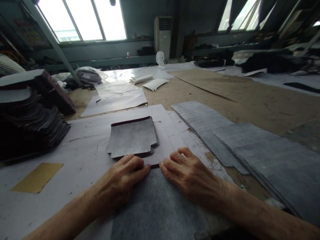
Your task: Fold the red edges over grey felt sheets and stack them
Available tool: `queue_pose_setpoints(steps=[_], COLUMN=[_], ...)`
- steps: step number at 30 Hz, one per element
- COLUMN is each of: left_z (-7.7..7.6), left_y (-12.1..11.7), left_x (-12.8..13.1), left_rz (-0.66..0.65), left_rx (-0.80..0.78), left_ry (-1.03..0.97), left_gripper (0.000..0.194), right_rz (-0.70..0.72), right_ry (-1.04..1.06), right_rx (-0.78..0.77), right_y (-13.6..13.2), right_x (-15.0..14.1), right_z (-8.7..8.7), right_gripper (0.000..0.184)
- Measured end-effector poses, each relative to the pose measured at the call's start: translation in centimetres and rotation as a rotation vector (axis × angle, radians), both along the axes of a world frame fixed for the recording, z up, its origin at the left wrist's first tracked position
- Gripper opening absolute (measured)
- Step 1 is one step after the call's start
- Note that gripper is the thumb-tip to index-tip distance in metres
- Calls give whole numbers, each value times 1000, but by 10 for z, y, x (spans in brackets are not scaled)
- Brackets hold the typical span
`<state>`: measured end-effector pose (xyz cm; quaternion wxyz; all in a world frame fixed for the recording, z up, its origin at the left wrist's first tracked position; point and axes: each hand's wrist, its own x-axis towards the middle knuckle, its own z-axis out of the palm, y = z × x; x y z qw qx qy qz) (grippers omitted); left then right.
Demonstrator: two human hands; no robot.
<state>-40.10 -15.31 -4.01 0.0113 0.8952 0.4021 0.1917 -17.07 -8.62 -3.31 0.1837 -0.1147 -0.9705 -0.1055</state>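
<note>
A grey, fabric-like sheet (157, 206) with a narrow dark maroon edge lies in front of me on white paper. My left hand (128, 176) is closed with curled fingers at the left part of its far edge, the thumb pressing on the maroon strip. At the right part of that edge my right hand (182, 170) is closed too, its fingers bent and fingertips on the strip. A short bit of the strip shows between the hands; the rest is hidden under them. Just beyond sits a small stack of grey pieces (132, 136) with a maroon folded far edge.
Large grey sheets (250, 150) lie layered on the right. A tall pile of dark pieces (32, 123) stands at the left, near a tan card (37, 177). Farther back are white sheets (115, 100), a plastic-wrapped bundle (88, 76) and a small white fan (160, 59).
</note>
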Motion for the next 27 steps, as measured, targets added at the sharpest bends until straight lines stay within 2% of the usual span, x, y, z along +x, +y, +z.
queue_pose_setpoints(steps=[3, 6, 8, 11, 14, 17, 20, 24, 27], left_z=[15, 33, 37, 32, 25, 22, 17, 7, 3], left_y=[4, 10, 14, 19, 22, 23, 23, 23, 22], left_x=[1, 19, 39, 63, 70, 67, 65, 64, 62], left_rz=[-7, 54, 94, 188, 295, 266, 288, 333, 284], left_rx=[-74, 32, 63, 58, 109, -66, -240, -248, -248], left_ry=[29, -29, -121, -172, -110, -219, -344, -398, -374], left_gripper=[43, 30, 29, 30, 28, 33, 30, 28, 32], right_rz=[-10, -8, -7, -26, -48, -39, -43, -191, -316], right_ry=[-8, 6, 42, 103, 97, 106, 219, 457, 476], right_rx=[7, 7, 15, 16, 13, 6, -36, -172, -230], right_y=[0, 0, -1, -1, -2, -2, -1, -7, -18], right_x=[1, 1, 1, 0, 0, -1, 3, 17, 27], right_z=[1, -2, -5, -9, -11, -12, -13, -11, -8], right_gripper=[25, 24, 24, 24, 24, 25, 24, 24, 20])
